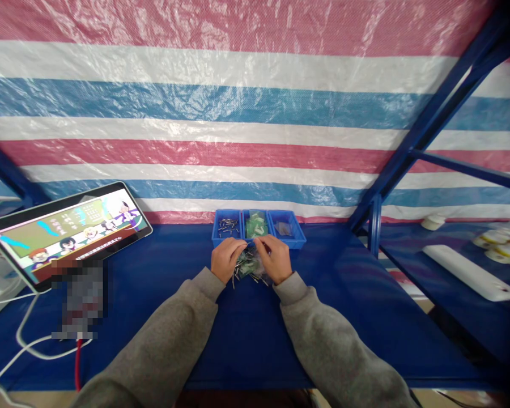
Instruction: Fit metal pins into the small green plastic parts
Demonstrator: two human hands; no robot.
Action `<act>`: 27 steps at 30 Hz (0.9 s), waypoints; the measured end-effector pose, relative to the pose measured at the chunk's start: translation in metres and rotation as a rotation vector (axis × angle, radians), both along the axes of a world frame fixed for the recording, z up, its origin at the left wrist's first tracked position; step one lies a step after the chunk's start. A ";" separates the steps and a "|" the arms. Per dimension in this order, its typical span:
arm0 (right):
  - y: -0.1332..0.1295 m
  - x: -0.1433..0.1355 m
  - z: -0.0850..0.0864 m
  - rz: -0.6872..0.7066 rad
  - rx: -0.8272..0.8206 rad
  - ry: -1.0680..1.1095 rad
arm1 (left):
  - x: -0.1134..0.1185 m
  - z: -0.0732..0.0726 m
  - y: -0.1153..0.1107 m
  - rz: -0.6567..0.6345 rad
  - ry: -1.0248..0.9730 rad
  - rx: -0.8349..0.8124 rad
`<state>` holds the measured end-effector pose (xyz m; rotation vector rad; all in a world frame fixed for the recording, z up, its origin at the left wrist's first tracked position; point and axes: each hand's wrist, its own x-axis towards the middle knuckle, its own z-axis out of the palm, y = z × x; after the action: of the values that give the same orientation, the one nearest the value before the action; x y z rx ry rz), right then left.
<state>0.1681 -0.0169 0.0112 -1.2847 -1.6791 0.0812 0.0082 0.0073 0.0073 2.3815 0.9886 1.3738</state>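
Note:
Close together over the blue tabletop, my left hand (227, 259) and my right hand (275, 258) both have thumb and fingers pinched. Whatever lies between the fingertips is too small to make out. Under and between them is a pile of thin metal pieces (255, 277), like screws or pins, mixed with green and clear plastic. Just beyond the hands stand blue bins in a row. The left bin (215, 232) has loose metal pieces (228, 225), the middle one has green plastic packets (256, 223), and the right bin (298, 231) has a small clear packet (284, 229).
A tablet (72, 232) showing a cartoon leans at the left, with white cables (23, 334) and a red cable (77, 362) near it. Blue metal frame bars (408, 150) rise at the right. Beyond them lie a white bar-shaped object (470, 272) and white rolls (499, 241). A striped sheet (255, 153) hangs behind.

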 end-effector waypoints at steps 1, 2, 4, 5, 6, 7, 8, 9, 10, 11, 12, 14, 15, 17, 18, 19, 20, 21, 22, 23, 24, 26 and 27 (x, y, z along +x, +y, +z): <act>-0.001 0.000 0.001 -0.001 0.002 0.016 | 0.000 -0.001 0.000 -0.004 -0.013 -0.008; -0.002 0.000 0.002 0.009 0.003 0.031 | 0.000 -0.001 0.001 0.005 -0.035 -0.026; -0.003 0.000 0.004 0.064 0.005 0.044 | -0.001 -0.002 0.001 0.042 -0.086 -0.076; -0.004 -0.001 0.004 0.105 0.004 0.041 | -0.001 -0.002 0.002 0.057 -0.100 -0.101; -0.005 -0.001 0.004 0.148 0.003 0.032 | -0.001 -0.002 0.002 0.065 -0.107 -0.121; -0.005 -0.002 0.004 0.186 0.000 0.020 | -0.001 -0.002 0.001 0.067 -0.110 -0.135; -0.006 -0.003 0.003 0.216 -0.005 0.006 | -0.001 -0.002 0.001 0.068 -0.113 -0.143; -0.005 -0.003 0.003 0.234 -0.013 -0.008 | -0.001 -0.002 0.001 0.069 -0.117 -0.147; -0.005 -0.004 0.002 0.243 -0.024 -0.022 | -0.002 -0.001 0.000 0.070 -0.122 -0.150; -0.004 -0.004 0.001 0.244 -0.034 -0.033 | -0.002 -0.001 0.000 0.071 -0.131 -0.153; -0.004 -0.004 0.000 0.238 -0.044 -0.041 | -0.002 -0.001 -0.001 0.070 -0.139 -0.159; -0.002 -0.004 -0.001 0.210 -0.060 -0.051 | -0.002 0.000 -0.001 0.057 -0.155 -0.171; -0.002 -0.003 -0.001 0.190 -0.067 -0.053 | -0.001 0.001 -0.001 0.050 -0.165 -0.173; -0.001 -0.002 -0.001 0.150 -0.082 -0.054 | -0.001 0.003 -0.001 0.039 -0.186 -0.168; -0.001 -0.001 -0.001 0.135 -0.089 -0.057 | 0.000 0.003 -0.001 0.033 -0.193 -0.166; -0.001 -0.001 -0.001 0.122 -0.095 -0.060 | 0.000 0.004 -0.001 0.028 -0.196 -0.165; -0.001 -0.001 -0.001 0.115 -0.101 -0.065 | 0.000 0.005 0.000 0.023 -0.193 -0.167; -0.002 -0.001 -0.001 0.114 -0.105 -0.074 | 0.001 0.005 -0.001 0.021 -0.185 -0.170; -0.002 -0.001 -0.001 0.116 -0.110 -0.084 | 0.001 0.005 -0.001 0.022 -0.171 -0.172; -0.002 -0.002 -0.001 0.122 -0.115 -0.095 | 0.000 0.005 -0.002 0.030 -0.154 -0.170; -0.002 -0.002 -0.002 0.130 -0.121 -0.108 | 0.000 0.005 -0.003 0.043 -0.134 -0.165; -0.002 -0.003 -0.002 0.141 -0.126 -0.131 | -0.001 0.006 -0.004 0.077 -0.089 -0.141; -0.002 -0.003 -0.003 0.142 -0.127 -0.140 | -0.001 0.006 -0.005 0.095 -0.067 -0.120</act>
<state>0.1647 -0.0188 0.0086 -1.2878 -1.9106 0.1893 0.0071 0.0024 0.0136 2.2136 1.1450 1.3754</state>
